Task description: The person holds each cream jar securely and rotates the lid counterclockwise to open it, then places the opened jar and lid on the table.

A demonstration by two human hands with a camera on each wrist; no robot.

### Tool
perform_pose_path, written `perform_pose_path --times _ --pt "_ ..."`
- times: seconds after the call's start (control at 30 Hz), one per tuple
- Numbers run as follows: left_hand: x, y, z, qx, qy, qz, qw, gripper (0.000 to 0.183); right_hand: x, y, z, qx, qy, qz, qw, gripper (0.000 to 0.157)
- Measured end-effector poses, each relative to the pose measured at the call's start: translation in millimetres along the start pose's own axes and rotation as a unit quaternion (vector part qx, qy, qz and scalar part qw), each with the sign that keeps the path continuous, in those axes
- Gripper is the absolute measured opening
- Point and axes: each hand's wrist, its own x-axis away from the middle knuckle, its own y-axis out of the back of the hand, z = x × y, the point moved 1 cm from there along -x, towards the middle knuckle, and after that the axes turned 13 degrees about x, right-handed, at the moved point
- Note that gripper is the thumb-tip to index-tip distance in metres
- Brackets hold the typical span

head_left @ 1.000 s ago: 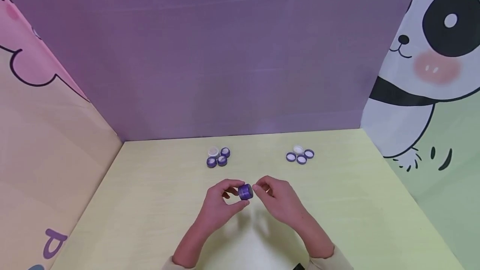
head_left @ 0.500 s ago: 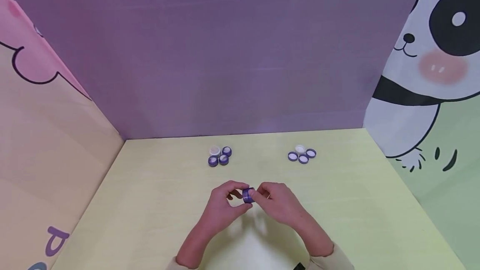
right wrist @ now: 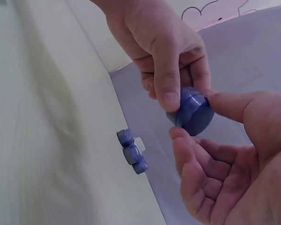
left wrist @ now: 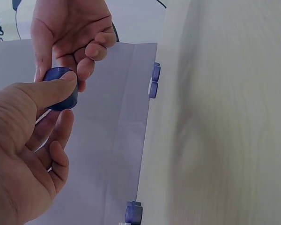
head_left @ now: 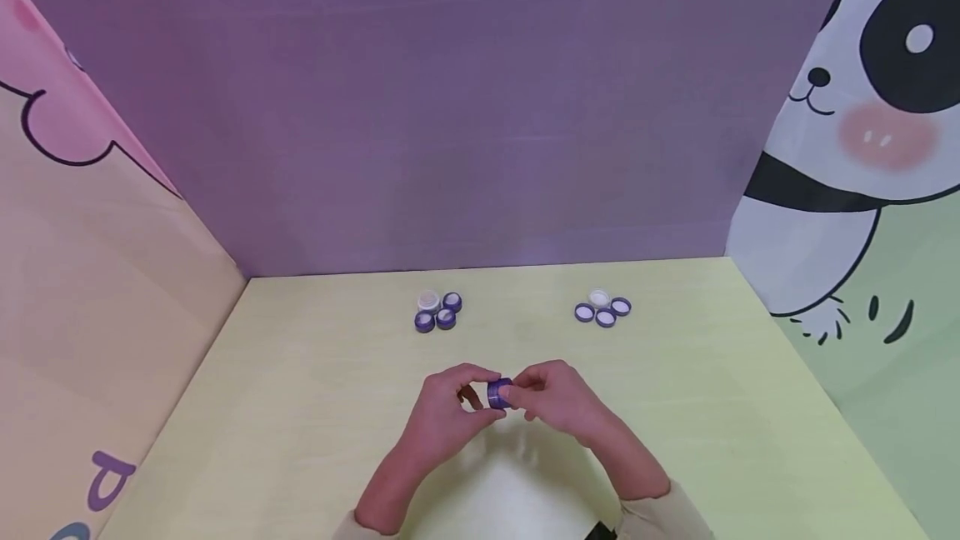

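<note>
A small purple round jar (head_left: 497,393) is held on its side above the table, between both hands. My left hand (head_left: 452,413) pinches its left part between thumb and fingers. My right hand (head_left: 561,397) grips the right end, its thumb lying across the side. In the left wrist view, the left thumb presses the blue-looking jar (left wrist: 68,101) while the right hand (left wrist: 75,33) reaches it from above. From the right wrist view, the flat end of the jar (right wrist: 199,119) faces the right palm, with a seam round its side.
Left of centre at the back stand several small open jars, purple (head_left: 424,322) and one white (head_left: 428,302). Right of centre lie several round lids, purple-rimmed (head_left: 605,318) and one white (head_left: 598,298). A purple wall (head_left: 480,107) closes off the pale table (head_left: 262,407) behind.
My right hand has come from just beside the jar onto its right end, and its thumb and fingers have shifted round it. The left hand and jar have moved slightly right and nearer.
</note>
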Motion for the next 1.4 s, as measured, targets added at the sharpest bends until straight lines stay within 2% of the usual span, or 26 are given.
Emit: perform_pose_path --times 0.23,0.5,0.63,0.77,0.87,1.17,1.27,1.4 --pt "-0.8 1.1 -1.1 -0.041 0.008 -0.011 0.9991 0.036 1.4 -3.1 2.1 0.027 0.015 -0.028 0.999 0.027" --pt "-1.7 0.8 2.9 -0.052 0.009 0.002 0.9986 0.035 2.0 -4.6 0.2 0.077 0.07 -0.051 0.993 0.018" --pt "-3.0 2.8 2.3 -0.025 0.011 0.007 0.9996 0.035 1.2 -1.9 -0.7 0.084 0.096 -0.052 0.99 0.017" --pt "-5.3 4.1 1.6 0.02 0.005 0.007 0.9998 0.034 0.8 3.0 0.4 0.063 0.129 -0.049 0.988 0.025" --pt "-7.1 4.4 2.3 0.037 0.001 0.008 0.9993 0.036 1.0 5.9 1.9 0.049 0.143 -0.043 0.988 0.029" --pt "-8.0 6.4 4.4 0.046 -0.005 0.018 0.9988 0.036 1.3 8.0 -1.2 0.035 0.139 -0.039 0.989 0.037" --pt "-7.8 7.6 4.1 0.048 -0.001 0.02 0.9986 0.035 0.5 7.1 -3.1 0.037 0.118 -0.045 0.991 0.037" --pt "-7.9 8.4 2.9 0.039 -0.006 0.012 0.9992 0.036 -1.8 5.3 -5.1 0.086 0.074 -0.051 0.992 0.03"
